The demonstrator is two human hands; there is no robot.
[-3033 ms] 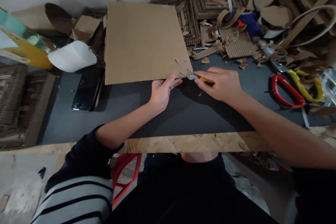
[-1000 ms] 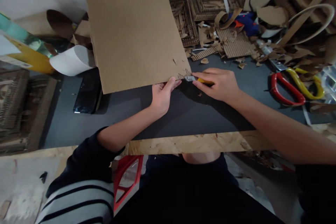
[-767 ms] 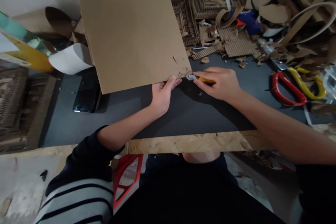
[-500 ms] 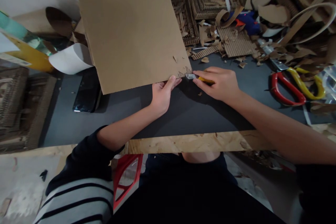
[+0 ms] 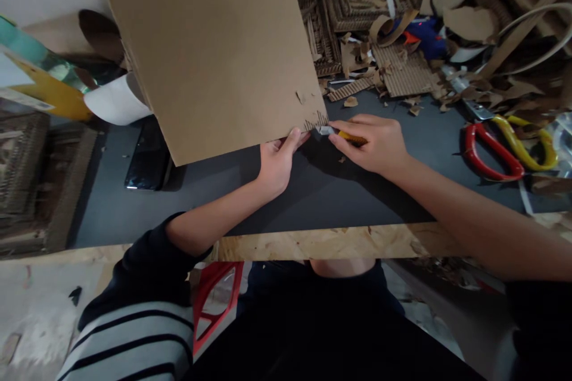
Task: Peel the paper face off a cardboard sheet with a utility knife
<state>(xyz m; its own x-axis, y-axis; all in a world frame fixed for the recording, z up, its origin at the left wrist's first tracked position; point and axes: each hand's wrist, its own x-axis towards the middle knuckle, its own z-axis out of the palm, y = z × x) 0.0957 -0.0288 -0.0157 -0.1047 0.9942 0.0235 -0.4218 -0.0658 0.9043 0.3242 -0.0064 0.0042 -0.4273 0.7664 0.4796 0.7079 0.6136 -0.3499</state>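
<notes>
A large brown cardboard sheet (image 5: 218, 53) stands tilted over the dark tabletop, its lower right corner toward me. My left hand (image 5: 277, 164) pinches the bottom edge near that corner, thumb on the front and fingers behind. In my right hand (image 5: 373, 140) is a yellow utility knife (image 5: 351, 137), gripped close to its metal tip. The blade end touches or nearly touches the corner, where the top paper is stripped and the dark corrugated ridges show. A small torn flap of paper sits just above the ridges.
Red-and-yellow-handled scissors (image 5: 494, 152) lie at the right. Behind them are cardboard scraps (image 5: 404, 68), a blue glue gun (image 5: 426, 37) and a corrugated cardboard tray (image 5: 370, 3). On the left are a black phone (image 5: 149, 158), a white cup (image 5: 117, 100) and stacked cardboard pieces (image 5: 27, 184).
The cardboard sheet has tilted slightly, its upper part shifting left and closer. Both hands stay almost in place at the corner.
</notes>
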